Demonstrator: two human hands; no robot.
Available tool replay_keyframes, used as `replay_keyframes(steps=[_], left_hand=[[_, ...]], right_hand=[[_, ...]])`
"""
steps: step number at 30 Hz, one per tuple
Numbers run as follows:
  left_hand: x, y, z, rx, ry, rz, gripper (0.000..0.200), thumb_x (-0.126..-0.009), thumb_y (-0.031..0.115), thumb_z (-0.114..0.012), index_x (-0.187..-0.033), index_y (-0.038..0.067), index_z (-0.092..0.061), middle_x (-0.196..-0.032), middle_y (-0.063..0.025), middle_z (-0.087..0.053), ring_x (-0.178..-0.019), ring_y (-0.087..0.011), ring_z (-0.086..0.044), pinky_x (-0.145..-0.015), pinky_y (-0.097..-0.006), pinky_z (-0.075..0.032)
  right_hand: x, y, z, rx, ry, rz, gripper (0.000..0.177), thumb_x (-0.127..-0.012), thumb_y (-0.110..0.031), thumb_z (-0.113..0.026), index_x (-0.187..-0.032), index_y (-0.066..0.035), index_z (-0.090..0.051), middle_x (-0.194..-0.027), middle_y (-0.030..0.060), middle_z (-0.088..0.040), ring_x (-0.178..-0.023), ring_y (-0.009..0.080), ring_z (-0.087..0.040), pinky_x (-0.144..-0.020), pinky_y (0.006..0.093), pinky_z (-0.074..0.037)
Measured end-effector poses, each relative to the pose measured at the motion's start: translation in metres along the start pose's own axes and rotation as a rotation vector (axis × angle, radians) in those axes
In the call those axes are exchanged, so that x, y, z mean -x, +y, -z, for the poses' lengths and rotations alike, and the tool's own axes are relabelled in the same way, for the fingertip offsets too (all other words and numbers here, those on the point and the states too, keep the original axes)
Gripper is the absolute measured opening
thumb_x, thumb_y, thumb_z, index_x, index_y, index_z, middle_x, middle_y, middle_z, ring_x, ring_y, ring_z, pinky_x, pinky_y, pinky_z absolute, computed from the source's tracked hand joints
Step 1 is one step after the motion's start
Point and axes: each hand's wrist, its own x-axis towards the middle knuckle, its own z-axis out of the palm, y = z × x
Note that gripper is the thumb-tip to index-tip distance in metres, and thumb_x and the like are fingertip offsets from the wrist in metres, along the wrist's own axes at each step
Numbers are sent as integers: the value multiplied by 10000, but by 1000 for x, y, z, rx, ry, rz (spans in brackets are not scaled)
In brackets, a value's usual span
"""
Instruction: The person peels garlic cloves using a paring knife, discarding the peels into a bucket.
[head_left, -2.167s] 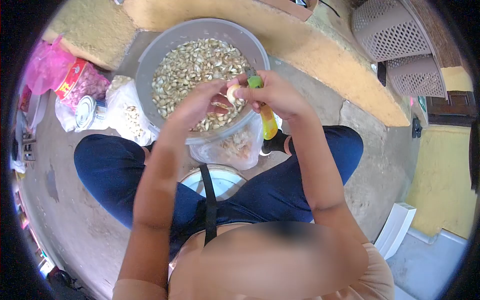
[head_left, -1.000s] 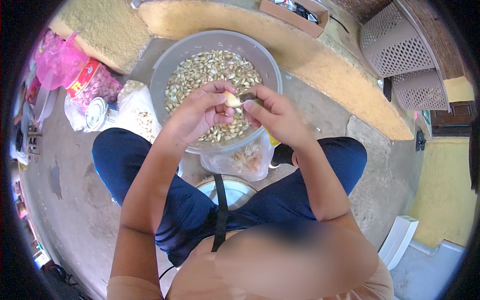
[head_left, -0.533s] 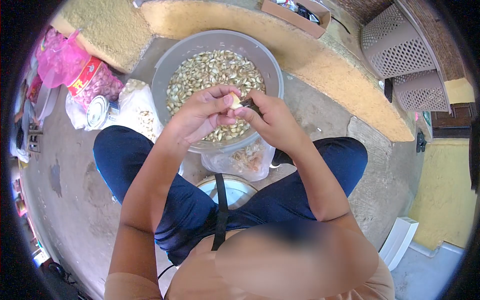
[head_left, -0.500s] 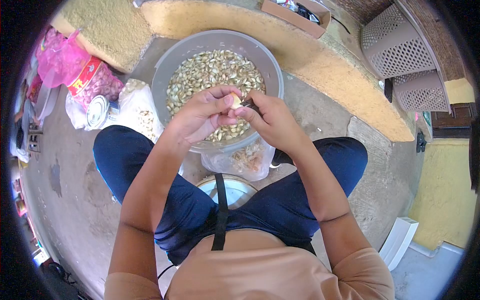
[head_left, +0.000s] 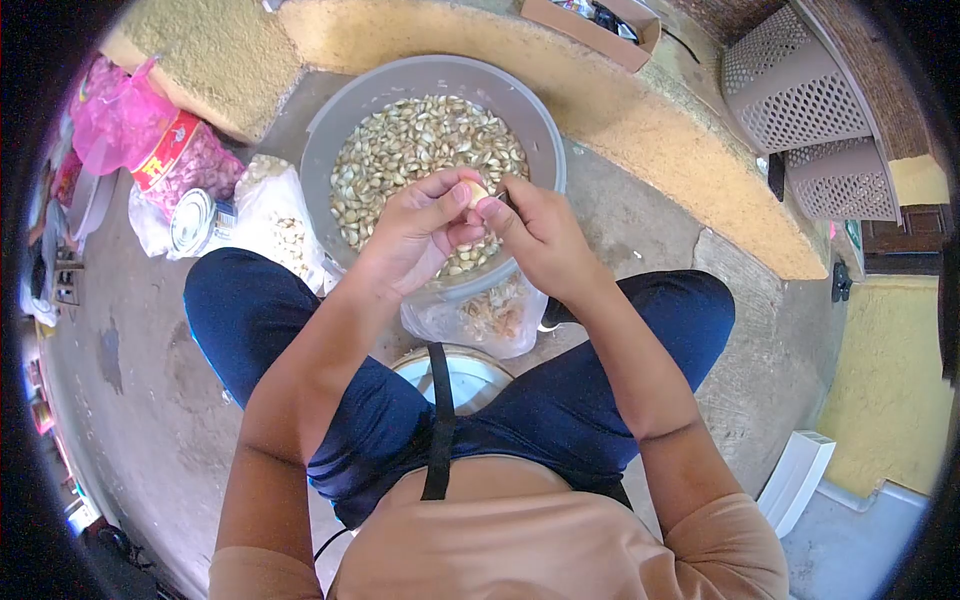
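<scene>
A pale garlic clove is pinched between the thumb and fingers of my left hand. My right hand is closed on a small knife, mostly hidden by the fingers, and its thumb presses at the clove's side. Both hands meet over the near part of a big grey tub. Many garlic cloves lie in the tub, seemingly in water.
A clear bag of peelings sits under the tub's near rim. To the left are a white bag of cloves, a can and a pink net sack. A low yellow ledge curves behind the tub; a lidded bucket stands between my knees.
My right thumb has moved up against the clove, and the clove has turned in my left fingers. Less of the knife shows. Both hands stay over the tub.
</scene>
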Motion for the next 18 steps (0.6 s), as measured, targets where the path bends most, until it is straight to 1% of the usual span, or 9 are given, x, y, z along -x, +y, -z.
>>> replay_keyframes(steps=[2,5,8,11,14,18], left_hand=[[0,-5,-2,15,59,-35,221,-809,138,-566,-1002,42,-517,-791,-23,-558,-693,-90,-548,-614,-184,-483],[1,-10,-5,27,100,-84,214,-810,140,-565,-998,48,-518,-797,-14,-552,-702,-89,-539,-637,-188,-474],[2,-13,-12,1,178,-120,204,-814,144,-563,-992,54,-520,-791,-3,-544,-698,-78,-524,-651,-195,-465],[1,-22,-6,41,194,-201,175,-807,124,-570,-957,40,-543,-822,-24,-557,-736,-103,-556,-660,-228,-488],[1,-27,-7,95,175,-240,166,-808,121,-568,-953,44,-543,-838,-29,-554,-757,-107,-553,-668,-227,-484],[-1,-22,-6,89,205,-199,147,-810,110,-562,-941,46,-544,-835,-28,-556,-754,-115,-553,-682,-232,-484]], right_hand=[[0,4,-3,54,62,39,332,-835,-306,-475,-706,0,-461,-607,204,-507,-610,370,-522,-538,419,-389],[-1,4,-2,133,72,48,321,-832,-295,-477,-701,-4,-460,-593,206,-505,-603,372,-524,-537,428,-395],[-2,6,-4,132,97,87,313,-825,-291,-486,-701,-5,-460,-571,195,-503,-569,372,-525,-516,427,-402],[-2,8,-9,248,120,123,305,-819,-287,-496,-695,-11,-457,-552,184,-501,-529,365,-523,-489,420,-408],[-3,15,-15,268,190,191,296,-815,-288,-502,-693,-22,-455,-532,173,-499,-500,356,-520,-475,417,-412],[-6,14,-10,386,161,197,282,-806,-290,-512,-707,-32,-454,-599,160,-530,-553,336,-544,-495,406,-424]])
